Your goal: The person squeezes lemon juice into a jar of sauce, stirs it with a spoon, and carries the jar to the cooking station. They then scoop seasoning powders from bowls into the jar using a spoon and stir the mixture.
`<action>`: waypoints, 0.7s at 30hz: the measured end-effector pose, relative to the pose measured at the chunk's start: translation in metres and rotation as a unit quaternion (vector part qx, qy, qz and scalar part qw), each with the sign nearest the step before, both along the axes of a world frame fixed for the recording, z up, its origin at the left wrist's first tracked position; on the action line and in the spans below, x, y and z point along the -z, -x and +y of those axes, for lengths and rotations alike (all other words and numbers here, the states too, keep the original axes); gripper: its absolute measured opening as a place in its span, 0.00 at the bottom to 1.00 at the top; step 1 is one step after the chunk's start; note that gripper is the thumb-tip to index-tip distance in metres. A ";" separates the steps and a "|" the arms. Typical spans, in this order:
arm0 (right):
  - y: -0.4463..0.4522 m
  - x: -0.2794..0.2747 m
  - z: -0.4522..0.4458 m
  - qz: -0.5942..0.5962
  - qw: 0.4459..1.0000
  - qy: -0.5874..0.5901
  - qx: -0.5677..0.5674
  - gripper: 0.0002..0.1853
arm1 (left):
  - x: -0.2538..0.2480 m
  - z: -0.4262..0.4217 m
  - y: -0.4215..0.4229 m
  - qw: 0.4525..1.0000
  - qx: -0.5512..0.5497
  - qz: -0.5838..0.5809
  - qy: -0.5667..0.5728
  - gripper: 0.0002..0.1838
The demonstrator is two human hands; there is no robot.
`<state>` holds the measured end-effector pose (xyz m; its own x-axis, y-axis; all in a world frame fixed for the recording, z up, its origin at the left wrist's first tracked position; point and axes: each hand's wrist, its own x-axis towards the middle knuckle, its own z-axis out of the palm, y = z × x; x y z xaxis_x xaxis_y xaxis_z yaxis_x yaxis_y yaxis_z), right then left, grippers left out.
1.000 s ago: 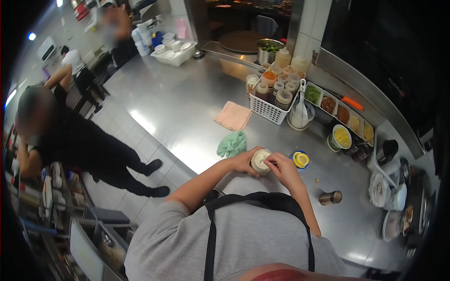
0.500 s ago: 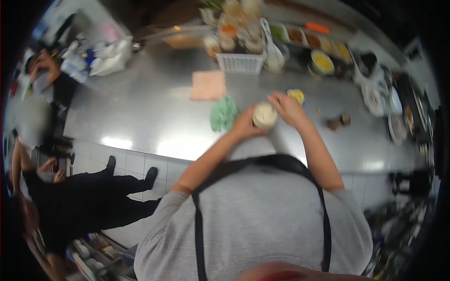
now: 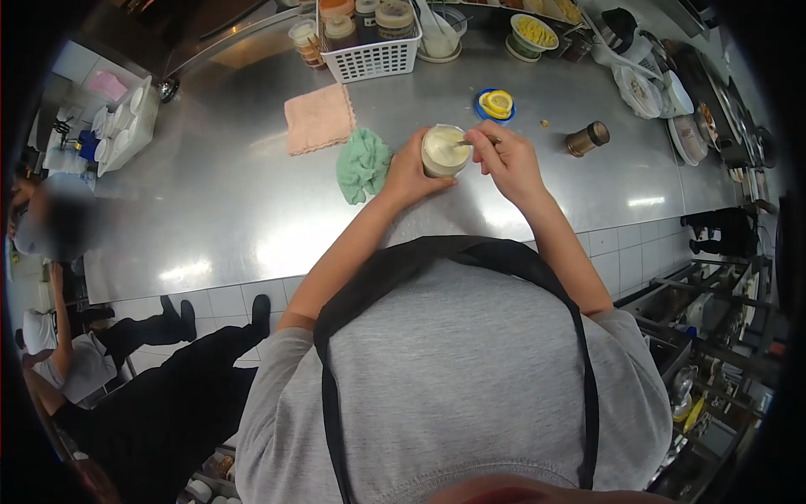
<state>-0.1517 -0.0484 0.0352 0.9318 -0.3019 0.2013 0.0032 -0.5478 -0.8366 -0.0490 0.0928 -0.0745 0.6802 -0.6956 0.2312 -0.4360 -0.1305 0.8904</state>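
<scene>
My left hand (image 3: pixel 407 174) is wrapped round a small clear jar (image 3: pixel 443 163) of pale, creamy sauce that stands at the counter's near side. Between the fingers of my right hand (image 3: pixel 510 161) is a thin metal utensil (image 3: pixel 464 143), which looks like a spoon. Its lower end dips into the sauce and is hidden there. Left of the jar lies a crumpled green cloth (image 3: pixel 363 165), close to my left hand. Lemon slices (image 3: pixel 497 103) rest on a small blue lid or dish (image 3: pixel 482 110) just beyond my right hand.
A folded peach cloth (image 3: pixel 319 120) lies on the steel counter (image 3: pixel 235 168). Behind it stands a white basket (image 3: pixel 369 61) of jars. A pepper grinder (image 3: pixel 586 139) lies to the right, with a yellow-filled bowl (image 3: pixel 535 35) farther back. Other people stand at the left.
The utensil's end now shows in the sauce, with my right hand closer over the jar. My view has tilted and shifted, so the counter things appear higher and farther left.
</scene>
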 end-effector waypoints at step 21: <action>-0.010 -0.014 -0.014 0.032 0.999 -0.028 -0.027 0.14 | 0.000 0.003 0.004 0.999 -0.027 -0.001 -0.036 0.50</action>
